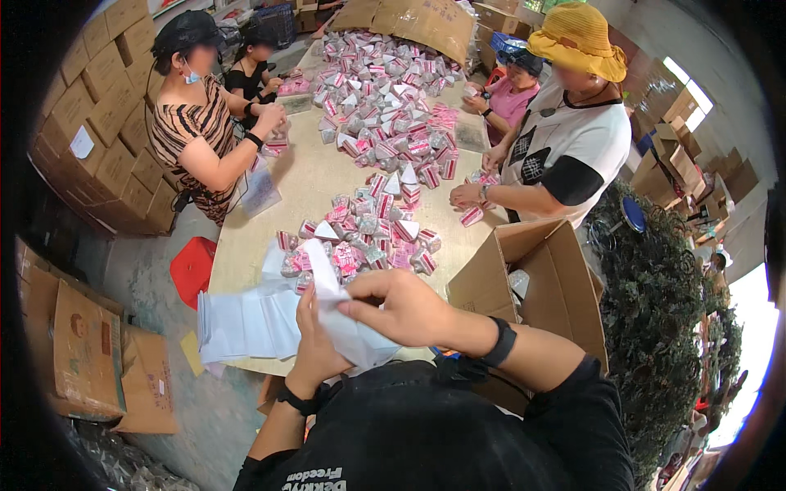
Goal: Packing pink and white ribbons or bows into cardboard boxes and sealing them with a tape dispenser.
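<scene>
Two hands (403, 306) hold white bag (327, 282) | open carton (561, 282): pale item (519, 283) inside

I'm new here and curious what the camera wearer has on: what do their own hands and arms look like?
The left hand and right hand are ungloved. Dark wristbands circle both wrists, and black sleeves leave the forearms bare.

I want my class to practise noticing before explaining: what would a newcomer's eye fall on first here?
Probably the heap of pink-and-white packs spread down the middle of the long table. Next, the bright yellow hat at the upper right. Nearest, at the table's close end, the left fingers and right fingers hold a thin white film.
</scene>
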`<state>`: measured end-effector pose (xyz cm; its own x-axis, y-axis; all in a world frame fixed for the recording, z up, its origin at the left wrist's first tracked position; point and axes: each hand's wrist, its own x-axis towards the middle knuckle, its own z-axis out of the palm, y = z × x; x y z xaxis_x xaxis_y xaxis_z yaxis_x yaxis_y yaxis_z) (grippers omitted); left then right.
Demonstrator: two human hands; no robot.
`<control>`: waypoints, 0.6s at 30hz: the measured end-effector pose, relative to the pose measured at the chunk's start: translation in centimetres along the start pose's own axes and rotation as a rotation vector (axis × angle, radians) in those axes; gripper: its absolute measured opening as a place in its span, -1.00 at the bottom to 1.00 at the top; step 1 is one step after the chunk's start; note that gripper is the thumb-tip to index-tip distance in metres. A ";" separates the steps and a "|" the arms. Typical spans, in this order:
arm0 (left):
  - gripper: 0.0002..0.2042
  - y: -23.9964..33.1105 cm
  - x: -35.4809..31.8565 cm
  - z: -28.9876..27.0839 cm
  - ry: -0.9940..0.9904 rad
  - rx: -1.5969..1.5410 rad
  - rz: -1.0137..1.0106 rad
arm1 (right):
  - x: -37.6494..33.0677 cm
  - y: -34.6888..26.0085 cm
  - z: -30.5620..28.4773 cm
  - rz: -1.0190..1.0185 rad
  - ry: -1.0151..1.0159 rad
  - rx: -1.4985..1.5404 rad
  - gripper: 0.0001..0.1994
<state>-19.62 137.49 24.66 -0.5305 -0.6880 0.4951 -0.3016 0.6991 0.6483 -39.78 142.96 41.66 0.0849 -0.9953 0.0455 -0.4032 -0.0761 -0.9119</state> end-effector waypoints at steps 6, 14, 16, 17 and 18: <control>-0.37 -2.2 -0.7 1.5 0.187 0.100 -0.252 | -6.0 -7.5 -4.3 -0.615 -0.171 0.113 -0.89; -0.69 -12.6 -3.4 2.8 0.187 0.221 -0.501 | -9.2 -9.2 -8.6 -0.611 0.125 0.177 -0.86; -0.78 -16.1 -4.4 2.0 0.381 -0.179 -0.631 | -9.1 -9.4 -8.6 -0.562 0.256 0.185 -0.83; -0.80 -18.6 -9.0 -1.9 0.796 -0.971 -0.897 | -6.5 -6.9 -7.5 -0.543 0.235 0.284 -0.81; -0.80 -18.8 -5.7 -0.6 0.713 -1.049 -0.885 | -8.1 -9.1 -8.7 -0.498 0.366 0.206 -0.79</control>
<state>-10.49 128.17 10.02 0.0786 -0.9547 -0.2872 0.5298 -0.2040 0.8232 -44.75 151.16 53.16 -0.1143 -0.8022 0.5860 -0.2096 -0.5571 -0.8035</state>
